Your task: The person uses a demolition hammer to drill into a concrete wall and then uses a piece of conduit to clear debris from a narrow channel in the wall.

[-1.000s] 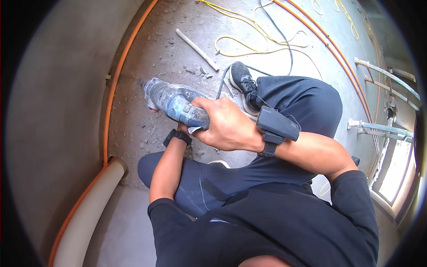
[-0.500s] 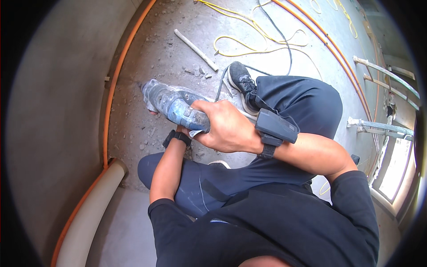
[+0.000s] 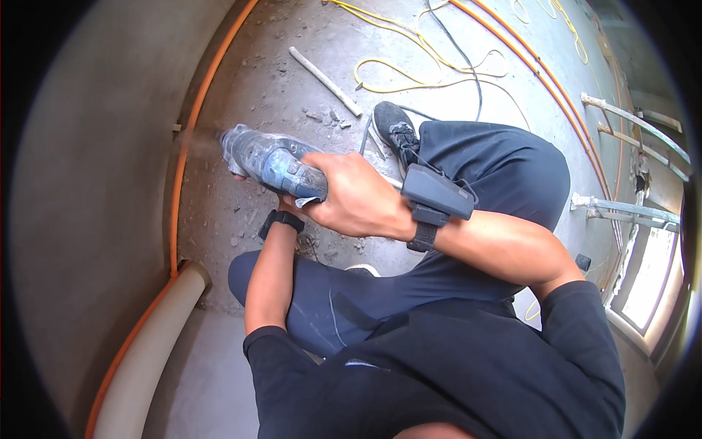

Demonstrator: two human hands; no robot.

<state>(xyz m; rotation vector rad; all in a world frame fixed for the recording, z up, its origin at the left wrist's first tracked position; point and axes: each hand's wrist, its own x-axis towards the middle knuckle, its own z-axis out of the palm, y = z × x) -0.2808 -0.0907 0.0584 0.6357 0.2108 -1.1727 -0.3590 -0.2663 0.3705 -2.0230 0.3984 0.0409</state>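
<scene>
A dusty blue-and-grey rotary hammer [image 3: 274,164] points left toward the wall base, its front end close to the orange pipe. My right hand [image 3: 358,196] is closed round its rear handle, with a black device strapped to that wrist. My left hand [image 3: 288,205] reaches under the tool and supports it from below. Most of that hand is hidden by the tool's body, and a bit of pinkish skin seems to show beside the front end. A brownish blur hangs at the tool's tip, so the bit itself cannot be made out.
The orange pipe [image 3: 191,128] runs along the grey wall [image 3: 95,161]. A thick pale pipe [image 3: 150,351] lies at lower left. Rubble [image 3: 333,117], a pale rod [image 3: 325,82], yellow cord [image 3: 409,86] and a dark cable cover the floor ahead. Metal legs [image 3: 636,208] stand at right.
Both hands and the rotary hammer have moved left and slightly up, closer to the orange pipe and wall. A brownish blur now shows at the tip.
</scene>
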